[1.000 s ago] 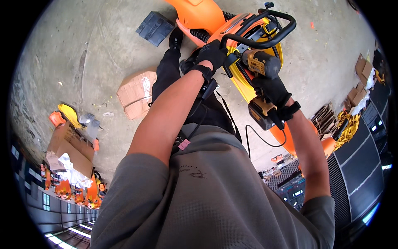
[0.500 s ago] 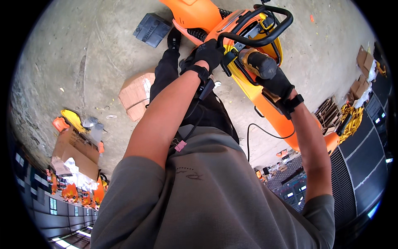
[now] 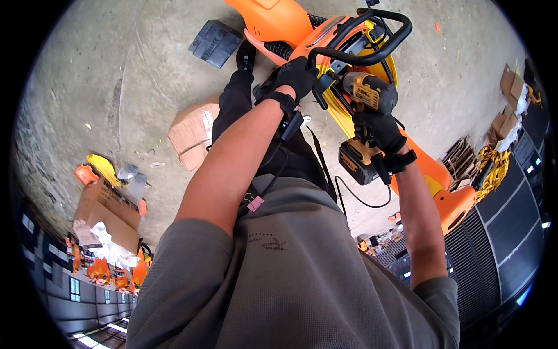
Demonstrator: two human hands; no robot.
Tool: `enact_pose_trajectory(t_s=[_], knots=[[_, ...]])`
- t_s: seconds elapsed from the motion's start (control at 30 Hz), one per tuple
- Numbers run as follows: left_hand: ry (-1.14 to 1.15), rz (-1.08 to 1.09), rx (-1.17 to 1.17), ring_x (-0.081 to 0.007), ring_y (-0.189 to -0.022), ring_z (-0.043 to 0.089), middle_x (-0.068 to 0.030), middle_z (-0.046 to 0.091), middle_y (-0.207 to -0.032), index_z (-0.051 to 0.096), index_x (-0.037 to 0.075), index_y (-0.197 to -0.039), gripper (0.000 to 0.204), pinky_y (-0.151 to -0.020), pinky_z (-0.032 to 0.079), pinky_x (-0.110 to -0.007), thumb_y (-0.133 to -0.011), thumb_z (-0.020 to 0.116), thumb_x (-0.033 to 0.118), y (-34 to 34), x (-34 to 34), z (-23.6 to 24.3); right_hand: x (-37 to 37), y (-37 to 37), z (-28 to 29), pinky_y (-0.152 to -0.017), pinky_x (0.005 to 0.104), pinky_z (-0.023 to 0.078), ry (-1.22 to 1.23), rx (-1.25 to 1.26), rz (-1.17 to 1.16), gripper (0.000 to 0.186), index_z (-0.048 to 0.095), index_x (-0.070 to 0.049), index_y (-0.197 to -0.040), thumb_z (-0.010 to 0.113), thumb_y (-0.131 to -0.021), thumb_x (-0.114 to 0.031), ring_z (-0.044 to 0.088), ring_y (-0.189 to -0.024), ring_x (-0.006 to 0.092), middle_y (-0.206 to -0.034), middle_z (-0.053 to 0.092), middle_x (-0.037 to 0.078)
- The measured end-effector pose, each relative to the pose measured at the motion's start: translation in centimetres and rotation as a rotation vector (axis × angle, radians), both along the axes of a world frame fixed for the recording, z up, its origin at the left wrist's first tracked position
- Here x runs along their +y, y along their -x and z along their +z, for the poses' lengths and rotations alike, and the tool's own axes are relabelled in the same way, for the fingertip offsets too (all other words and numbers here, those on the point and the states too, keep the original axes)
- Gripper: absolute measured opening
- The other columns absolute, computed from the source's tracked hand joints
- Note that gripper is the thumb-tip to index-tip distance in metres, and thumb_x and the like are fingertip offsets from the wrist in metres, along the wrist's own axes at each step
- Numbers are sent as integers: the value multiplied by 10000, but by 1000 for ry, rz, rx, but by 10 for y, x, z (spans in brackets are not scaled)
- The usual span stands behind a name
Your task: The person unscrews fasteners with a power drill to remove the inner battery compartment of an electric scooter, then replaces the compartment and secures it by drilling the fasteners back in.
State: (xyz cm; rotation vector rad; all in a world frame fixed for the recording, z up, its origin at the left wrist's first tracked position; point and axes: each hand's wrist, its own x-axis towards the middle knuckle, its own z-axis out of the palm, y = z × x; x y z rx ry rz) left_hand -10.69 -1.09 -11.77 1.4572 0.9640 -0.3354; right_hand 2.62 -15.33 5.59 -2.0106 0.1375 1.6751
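Note:
My right hand, in a black glove, is wrapped round the grip of a yellow and black cordless impact driver. The driver's nose points left, its tip close to a black tubular bar on an orange and yellow ride-on vehicle. In a black glove too, my left hand is closed at the left end of that bar; its fingertips are partly hidden. What exactly the driver's tip meets is too small to tell. Black coil springs show beside the vehicle's orange front panel.
A black box and a cardboard carton lie on the concrete floor to the left. Further left sits an open carton near orange and yellow parts. A black cable hangs by my right forearm. Flattened cardboard is stacked at right.
My right hand has lowered and turned the impact driver, so its side and battery now show and its nose points left. The left hand has stayed almost in place by the bar.

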Motion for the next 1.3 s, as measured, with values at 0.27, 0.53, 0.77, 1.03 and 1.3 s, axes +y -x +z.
enact_pose_trajectory(t_s=[0.27, 0.53, 0.77, 1.03, 1.3], knots=[[-15, -26, 0, -199, -639, 637, -110, 648, -740, 612, 20, -877, 229, -609, 490, -346, -860, 615, 248, -1, 1, 5, -3, 4, -1, -553, 259, 489, 31, -46, 37, 247, 566, -26, -1003, 655, -783, -92, 574, -605, 138, -746, 576, 41], [-53, -57, 36, -217, -682, 652, -127, 658, -753, 633, 24, -888, 258, -630, 487, -348, -855, 624, 281, 0, 3, 8, 1, 4, 3, -563, 270, 493, 30, -39, 38, 265, 561, -31, -1013, 655, -769, -78, 574, -624, 139, -752, 573, 44], [-58, -96, 159, -233, -633, 653, -121, 650, -662, 660, 16, -849, 318, -630, 497, -368, -868, 607, 329, -3, 9, 20, -3, -1, -3, -559, 269, 485, -14, -104, 172, 280, 556, -33, -1023, 650, -761, -67, 552, -634, 134, -758, 550, 39], [613, 179, 113, -197, -617, 654, -89, 668, -729, 641, 32, -865, 364, -534, 521, -308, -929, 540, 375, -8, 4, 53, -10, -6, -7, -562, 257, 476, 60, -67, 155, 261, 581, -27, -1009, 649, -764, -82, 558, -654, 119, -781, 574, 36], [329, 36, -398, -260, -961, 651, -128, 669, -999, 597, 40, -1086, 337, -816, 528, -345, -846, 642, 272, -23, -60, -17, -3, -3, -1, -596, 268, 494, -155, -246, 321, 232, 602, -39, -992, 673, -781, -107, 592, -706, 121, -805, 607, 37]])
